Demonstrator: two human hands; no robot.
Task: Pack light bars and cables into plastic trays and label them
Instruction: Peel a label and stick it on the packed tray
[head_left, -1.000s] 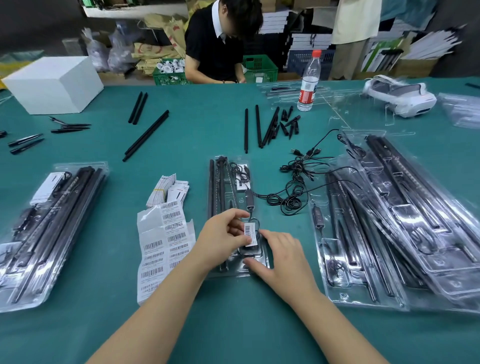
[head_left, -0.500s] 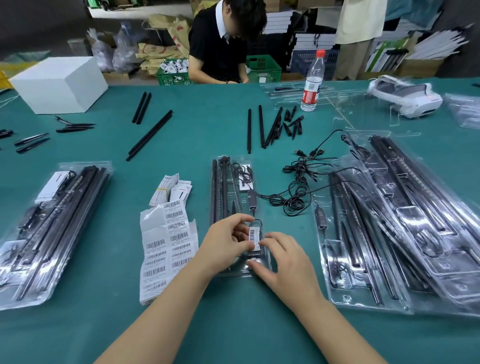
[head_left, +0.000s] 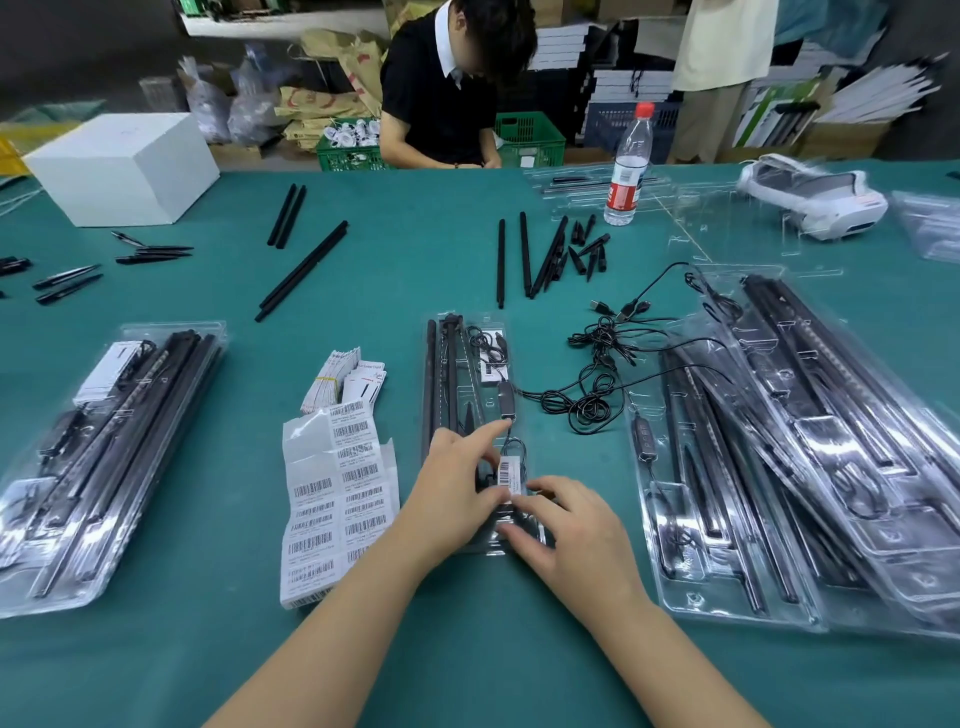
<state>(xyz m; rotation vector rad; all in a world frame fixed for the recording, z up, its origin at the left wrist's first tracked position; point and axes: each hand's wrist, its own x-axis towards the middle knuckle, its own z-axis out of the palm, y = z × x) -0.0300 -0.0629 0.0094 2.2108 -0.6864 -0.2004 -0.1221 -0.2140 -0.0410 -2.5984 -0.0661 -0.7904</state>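
The clear tray (head_left: 470, 364) lay lengthwise on the green bench (head_left: 395, 270) in front of the person, black light bars (head_left: 439, 374) and a coiled cable (head_left: 488, 347) seated in it. The left hand (head_left: 457, 483) pinched a small barcode label (head_left: 509, 475) at the tray's near end; the right hand (head_left: 566, 525) rested beside it, fingers loose, steadying the plastic. The label looked flimsy and sticky, best held by an edge. The tray seemed light, thin and slippery, so I would press it flat while sticking.
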